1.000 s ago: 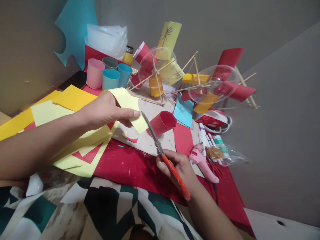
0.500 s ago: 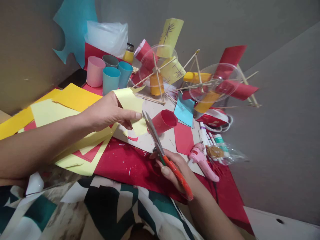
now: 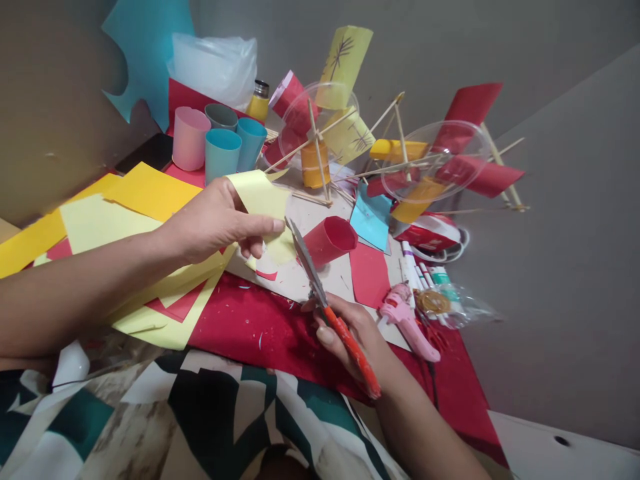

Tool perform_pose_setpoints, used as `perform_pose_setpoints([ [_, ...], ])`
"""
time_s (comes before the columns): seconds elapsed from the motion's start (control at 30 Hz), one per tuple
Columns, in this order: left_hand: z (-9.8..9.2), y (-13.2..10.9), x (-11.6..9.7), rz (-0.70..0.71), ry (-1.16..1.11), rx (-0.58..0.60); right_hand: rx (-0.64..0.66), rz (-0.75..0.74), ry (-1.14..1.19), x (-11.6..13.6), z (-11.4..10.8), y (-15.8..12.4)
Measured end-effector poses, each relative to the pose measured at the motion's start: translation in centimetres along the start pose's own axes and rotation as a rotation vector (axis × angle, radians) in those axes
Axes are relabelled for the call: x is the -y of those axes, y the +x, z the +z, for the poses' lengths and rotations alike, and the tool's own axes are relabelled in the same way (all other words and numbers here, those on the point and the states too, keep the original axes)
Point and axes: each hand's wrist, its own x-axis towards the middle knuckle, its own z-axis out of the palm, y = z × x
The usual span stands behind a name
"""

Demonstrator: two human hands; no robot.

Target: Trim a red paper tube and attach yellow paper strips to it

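My left hand (image 3: 227, 223) pinches a pale yellow piece of paper (image 3: 263, 200) between thumb and fingers, above the work surface. My right hand (image 3: 350, 330) is closed round the scissors (image 3: 345, 340), whose orange-red handle runs back over the palm. The scissor blades (image 3: 305, 257) point up and left, their tips at the right edge of the yellow paper near my left thumb. Just behind the blades lies a red paper tube (image 3: 333, 240) on a pale board (image 3: 337, 280). Part of the yellow paper is hidden behind my left hand.
Yellow sheets (image 3: 105, 223) lie under my left forearm. Behind stand a pink cup (image 3: 190, 140) and blue cups (image 3: 223, 157). Wheel-like stick models (image 3: 435, 160) with paper blades rise at the back right. A pink glue gun (image 3: 407, 323) and markers (image 3: 413, 267) lie at right.
The scissor blades have drawn closer together, and the handle sits slightly further left. My left hand still holds the yellow paper in nearly the same place. The camera view has shifted slightly.
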Motion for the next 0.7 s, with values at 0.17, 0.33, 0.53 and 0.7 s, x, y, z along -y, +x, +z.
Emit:
perform_pose_setpoints([
  [0.17, 0.2, -0.2, -0.6, -0.028, 0.056, -0.024, -0.011, 0.006, -0.016, 0.0, 0.0, 0.1],
  [0.33, 0.4, -0.2, -0.9, 0.025, 0.031, -0.032, -0.021, 0.006, -0.011, 0.2, 0.0, 0.2],
  [0.53, 0.3, -0.6, -1.0, 0.104, 0.059, -0.056, -0.018, 0.000, 0.001, 0.1, -0.1, 0.3],
  [0.7, 0.2, -1.0, -1.1, 0.143, 0.052, -0.094, -0.004, -0.016, 0.034, -0.1, -0.3, 0.2],
])
